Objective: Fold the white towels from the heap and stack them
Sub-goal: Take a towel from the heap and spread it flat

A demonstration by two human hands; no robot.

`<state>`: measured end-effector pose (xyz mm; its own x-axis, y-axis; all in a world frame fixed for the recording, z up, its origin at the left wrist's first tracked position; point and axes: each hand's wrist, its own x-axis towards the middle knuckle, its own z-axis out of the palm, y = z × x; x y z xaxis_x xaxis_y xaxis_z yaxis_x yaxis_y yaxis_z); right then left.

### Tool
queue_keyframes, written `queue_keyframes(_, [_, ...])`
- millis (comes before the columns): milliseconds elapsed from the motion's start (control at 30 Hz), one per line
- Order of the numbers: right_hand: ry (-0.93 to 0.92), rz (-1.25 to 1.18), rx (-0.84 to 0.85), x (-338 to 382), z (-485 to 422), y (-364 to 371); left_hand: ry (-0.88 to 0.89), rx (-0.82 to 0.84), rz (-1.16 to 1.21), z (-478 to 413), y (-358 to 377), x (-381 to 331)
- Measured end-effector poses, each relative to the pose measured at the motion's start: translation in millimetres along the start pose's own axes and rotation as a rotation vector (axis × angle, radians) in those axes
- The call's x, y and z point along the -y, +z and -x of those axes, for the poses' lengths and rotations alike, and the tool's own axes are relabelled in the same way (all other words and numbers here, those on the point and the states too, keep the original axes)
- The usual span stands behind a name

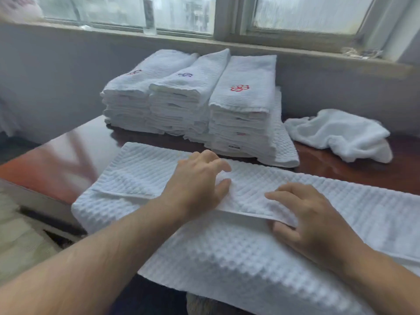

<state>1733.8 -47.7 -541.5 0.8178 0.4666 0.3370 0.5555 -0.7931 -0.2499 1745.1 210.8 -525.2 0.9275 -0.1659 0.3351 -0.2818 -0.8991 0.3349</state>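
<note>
Here the white waffle-weave towel (227, 258) lies spread across the near part of the table (68, 160), straight in front of the person, its near side hanging over the table's edge and its right end running out of view. Its far side is folded over towards the person, so a hemmed edge runs across the middle of the cloth. The right hand (318, 221) pinches that edge: the thumb is tucked under it and the fingers bend over the top, the forefinger stretched out along the cloth. The left hand (197, 180) rests palm down on the folded layer a little to the left, fingers loosely bent and thumb spread, touching the cloth with no clear hold on it. Further back on the table, near the wall, three stacks (179, 103) of folded white towels stand side by side, touching one another. The top towel of the right one bears a red flower mark, the middle one a blue mark, the left one a blurred reddish mark. A flat towel (284, 146) sticks out from under the right stack. To the right, apart from the stacks, lies the heap (341, 135) of rumpled white towels. Above runs a sill (295, 51) below a window (306, 12).
</note>
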Motion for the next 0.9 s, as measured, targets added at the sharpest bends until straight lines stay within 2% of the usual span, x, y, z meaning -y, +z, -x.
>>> queue_keyframes(133, [0.221,0.074,-0.004,-59.5,44.5,-40.1,0.259,0.162,0.101,-18.6,34.2,-81.2])
queue_keyframes(267, [0.407,0.144,-0.111,-115.7,96.8,-80.7,0.456,0.242,0.017,-29.6,72.6,-160.5])
queue_keyframes(433, [0.735,0.207,-0.229,-168.0,151.0,-113.6,0.515,0.197,0.071,-34.2,98.3,-207.4])
queue_keyframes(533, [0.878,0.109,-0.471,-174.7,166.7,-112.2,0.572,0.108,0.097,-30.4,102.8,-206.1])
queue_keyframes(600, [0.855,0.144,-0.591,-173.2,166.4,-111.6,0.630,0.056,0.136,-28.3,102.2,-201.8])
queue_keyframes(667, [0.833,0.147,-0.616,-171.6,165.0,-111.3,0.679,0.051,0.123,-25.8,102.4,-200.3])
queue_keyframes(800, [0.889,0.001,-0.653,-165.2,166.0,-113.9,0.720,0.098,0.137,-25.6,99.9,-201.1])
queue_keyframes(900, [0.664,0.195,-0.819,-155.9,167.2,-119.3,0.723,0.130,0.200,-22.6,99.0,-201.3])
